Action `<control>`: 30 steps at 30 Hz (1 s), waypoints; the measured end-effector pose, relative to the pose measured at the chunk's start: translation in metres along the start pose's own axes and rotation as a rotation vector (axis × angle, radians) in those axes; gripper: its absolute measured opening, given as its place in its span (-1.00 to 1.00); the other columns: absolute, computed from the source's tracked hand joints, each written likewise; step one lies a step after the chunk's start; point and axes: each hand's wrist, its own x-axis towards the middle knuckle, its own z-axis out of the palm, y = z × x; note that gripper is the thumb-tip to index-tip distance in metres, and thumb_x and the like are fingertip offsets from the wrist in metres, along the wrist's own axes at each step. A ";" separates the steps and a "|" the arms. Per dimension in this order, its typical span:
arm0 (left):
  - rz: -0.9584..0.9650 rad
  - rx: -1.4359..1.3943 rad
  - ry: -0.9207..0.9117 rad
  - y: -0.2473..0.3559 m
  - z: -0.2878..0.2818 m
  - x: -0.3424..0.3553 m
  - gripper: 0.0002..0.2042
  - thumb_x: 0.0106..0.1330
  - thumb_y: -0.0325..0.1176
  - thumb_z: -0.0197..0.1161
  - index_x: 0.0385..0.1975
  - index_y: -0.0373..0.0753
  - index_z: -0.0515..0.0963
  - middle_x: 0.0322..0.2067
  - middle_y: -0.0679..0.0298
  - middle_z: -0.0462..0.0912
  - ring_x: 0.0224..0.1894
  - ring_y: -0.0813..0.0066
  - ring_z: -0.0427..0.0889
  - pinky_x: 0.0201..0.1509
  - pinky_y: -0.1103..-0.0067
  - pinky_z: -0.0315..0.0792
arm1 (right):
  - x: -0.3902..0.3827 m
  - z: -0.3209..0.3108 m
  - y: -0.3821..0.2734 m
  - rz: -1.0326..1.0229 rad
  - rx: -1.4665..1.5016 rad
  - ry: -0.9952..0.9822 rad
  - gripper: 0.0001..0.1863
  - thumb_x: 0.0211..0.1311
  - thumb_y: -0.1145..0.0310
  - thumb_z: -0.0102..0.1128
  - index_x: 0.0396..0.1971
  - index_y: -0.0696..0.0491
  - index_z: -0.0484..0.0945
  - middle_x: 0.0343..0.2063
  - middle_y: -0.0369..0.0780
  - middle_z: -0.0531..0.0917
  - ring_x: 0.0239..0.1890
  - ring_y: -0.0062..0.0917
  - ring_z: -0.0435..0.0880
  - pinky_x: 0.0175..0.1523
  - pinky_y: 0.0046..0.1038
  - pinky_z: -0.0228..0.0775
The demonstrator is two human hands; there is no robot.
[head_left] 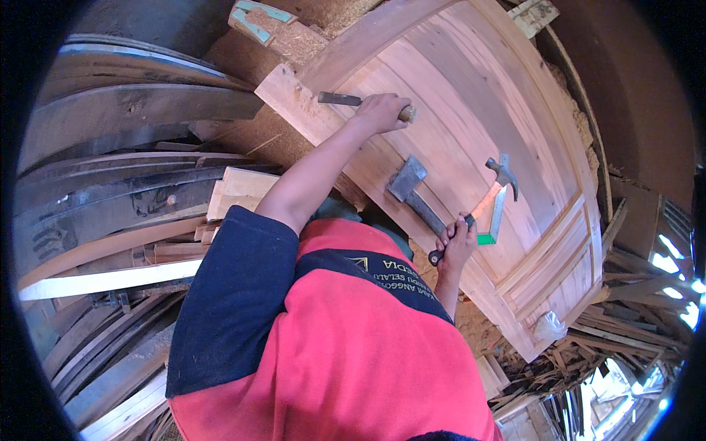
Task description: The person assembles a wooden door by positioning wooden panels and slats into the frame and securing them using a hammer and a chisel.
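Long, dark boards (140, 110) lie stacked off the surface's (507, 117) left corner, with brown sawdust (292, 147) strewn between. Past its upper right edge spreads a dark brown expanse (640, 95), wall or floor unclear. Beyond the lower right edge, thin timber scraps (625, 331) lie tangled; bright bluish-white light (665, 265) breaks through gaps.

- Left arm (312, 169) stretched toward the left end of the wooden panel (456, 136); left hand (381, 114) was curled.
- Right hand (457, 239) was clenched above the panel's near side.
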 end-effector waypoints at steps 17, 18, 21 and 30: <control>-0.040 -0.104 0.067 -0.019 -0.011 0.020 -0.61 0.06 -0.14 0.41 -0.13 -0.10 0.53 -0.23 0.10 0.63 -0.10 0.03 0.63 -0.04 0.19 0.51 | 0.062 0.071 -0.056 -0.239 0.179 0.143 -0.87 0.49 0.32 -0.11 -0.32 -0.02 0.28 -0.68 -0.35 0.30 -0.80 -0.69 0.25 -0.77 -0.61 0.10; -0.035 -0.118 0.097 -0.020 -0.011 0.020 -0.62 0.06 -0.13 0.41 -0.15 -0.10 0.54 -0.23 0.09 0.64 -0.10 0.02 0.64 -0.03 0.19 0.51 | 0.064 0.079 -0.046 -0.202 0.161 0.112 -0.87 0.49 0.32 -0.10 -0.32 -0.02 0.29 -0.68 -0.35 0.31 -0.79 -0.69 0.26 -0.77 -0.61 0.10; -0.053 -0.112 0.009 -0.012 -0.019 0.027 -0.59 0.06 -0.16 0.43 -0.10 -0.11 0.54 -0.22 0.11 0.62 -0.11 0.02 0.63 -0.07 0.21 0.52 | 0.071 0.093 -0.005 -0.114 -0.107 -0.089 -0.87 0.48 0.29 -0.06 -0.30 -0.02 0.31 -0.68 -0.37 0.33 -0.79 -0.70 0.29 -0.77 -0.61 0.12; -0.090 -0.120 0.033 -0.020 -0.019 0.023 -0.61 0.05 -0.19 0.41 -0.12 -0.15 0.55 -0.23 0.11 0.62 -0.13 0.03 0.63 -0.07 0.22 0.52 | 0.082 0.096 -0.046 -0.110 0.222 0.057 -0.84 0.50 0.24 -0.07 -0.23 0.01 0.37 -0.66 -0.39 0.32 -0.74 -0.76 0.28 -0.72 -0.63 0.13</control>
